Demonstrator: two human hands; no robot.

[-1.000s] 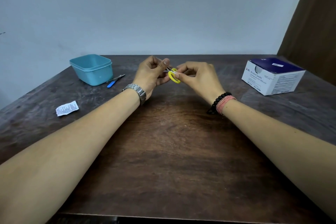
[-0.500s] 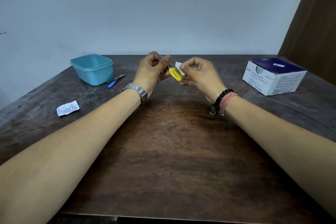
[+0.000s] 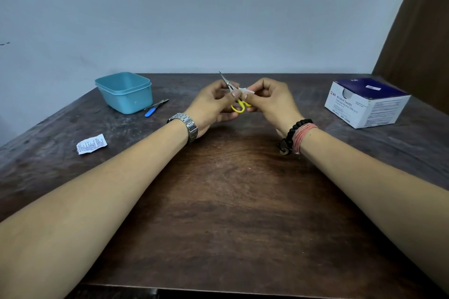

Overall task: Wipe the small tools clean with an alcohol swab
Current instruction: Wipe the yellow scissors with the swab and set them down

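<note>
Yellow-handled scissors (image 3: 237, 98) sit between our hands, blades pointing up and away. Our left hand (image 3: 213, 107) grips them near the pivot; our right hand (image 3: 269, 99) pinches a white alcohol swab (image 3: 246, 90) against them, apparently at the shank. Left of our left hand lie a blue-handled tool (image 3: 155, 107) beside a teal tub (image 3: 125, 92) and a torn wrapper (image 3: 91, 144). Right of our right hand stands the swab box (image 3: 364, 104).

Both forearms reach forward; left hand (image 3: 213, 102) and right hand (image 3: 269, 99) meet mid-air, fingers curled, pinching.
</note>
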